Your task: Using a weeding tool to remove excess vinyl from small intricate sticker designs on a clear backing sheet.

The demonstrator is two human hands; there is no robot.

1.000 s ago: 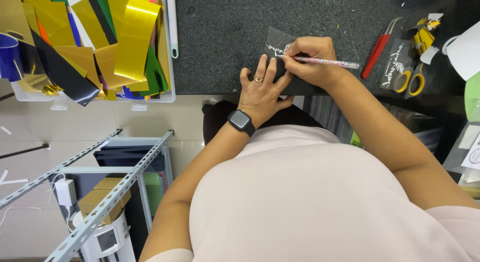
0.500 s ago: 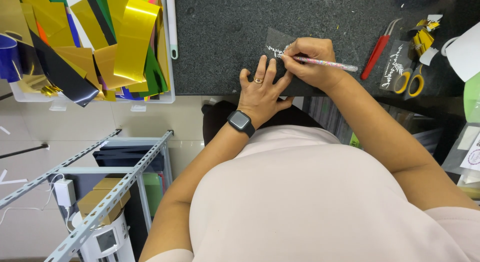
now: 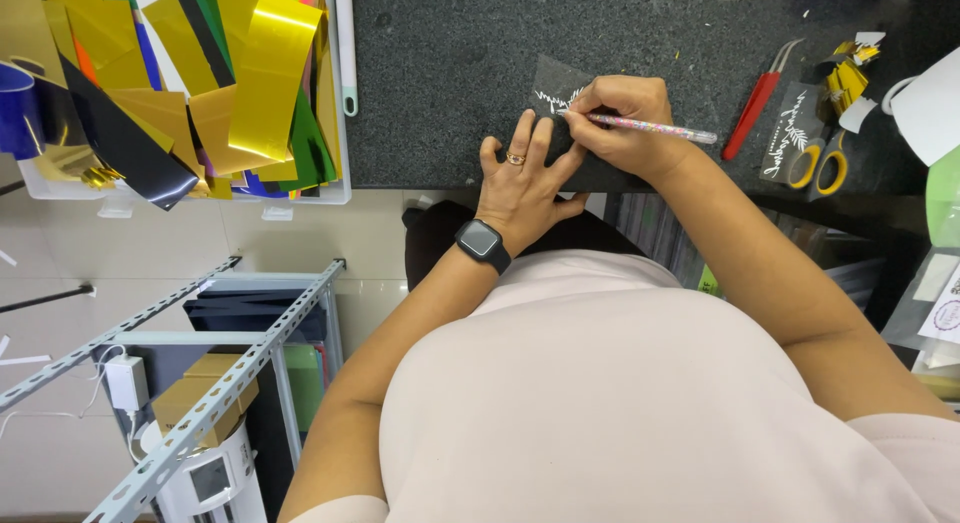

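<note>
Left hand (image 3: 520, 173) flat, right hand (image 3: 625, 128) pinched.

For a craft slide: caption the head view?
Left hand steadies a dark sheet; right hand works it with a pen-like tool.

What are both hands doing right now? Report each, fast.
Left hand: open, fingers spread flat, pressing the dark sheet down.
Right hand: closed around a thin pen-like tool, tip on the sheet.

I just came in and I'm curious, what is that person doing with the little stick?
A person sits at a dark worktop. The left hand presses flat on a small dark sheet with a white design. The right hand holds a thin pen-like tool, tip on the design. Red tweezers and yellow-handled scissors lie to the right.
</note>
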